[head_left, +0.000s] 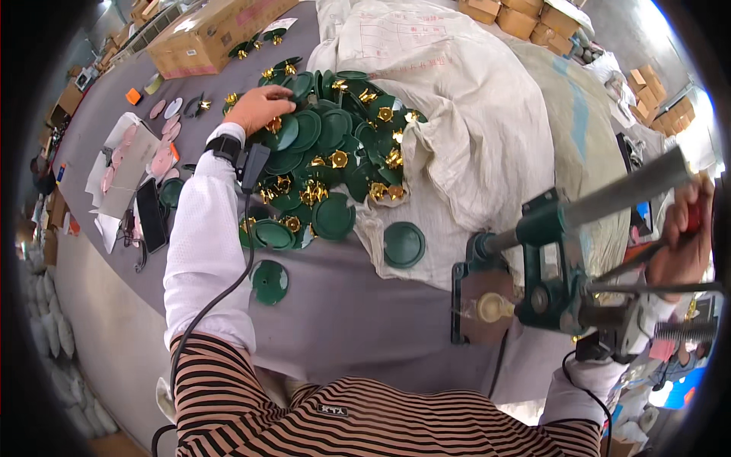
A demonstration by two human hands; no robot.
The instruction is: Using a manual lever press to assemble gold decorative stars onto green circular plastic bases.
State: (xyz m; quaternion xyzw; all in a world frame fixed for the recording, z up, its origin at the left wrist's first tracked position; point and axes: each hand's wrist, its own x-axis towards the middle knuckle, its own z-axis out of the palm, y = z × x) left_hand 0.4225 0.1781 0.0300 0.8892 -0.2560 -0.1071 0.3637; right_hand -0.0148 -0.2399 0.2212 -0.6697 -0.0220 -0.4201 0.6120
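Observation:
Green round discs (333, 216) lie heaped in front of me, with gold metal claw-shaped pieces (314, 193) among them. At the pile's left side, my left hand (261, 108) rests against the discs. Its fingers reach over a disc edge and look apart, with no disc lifted in them. My right hand (680, 242) is far to the right, wrapped round the red knob (694, 217) of a lever on a green hand press (542, 278). On the press sits a cream round die (494, 307), with no disc visible on it.
A white woven sack (487, 114) lies beside the pile. Single discs (269, 282) lie nearer me. On the left are pink ovals (163, 161), a phone (151, 215) and an open white box (126, 177). A carton (217, 38) stands at the back. A cable runs along my left arm.

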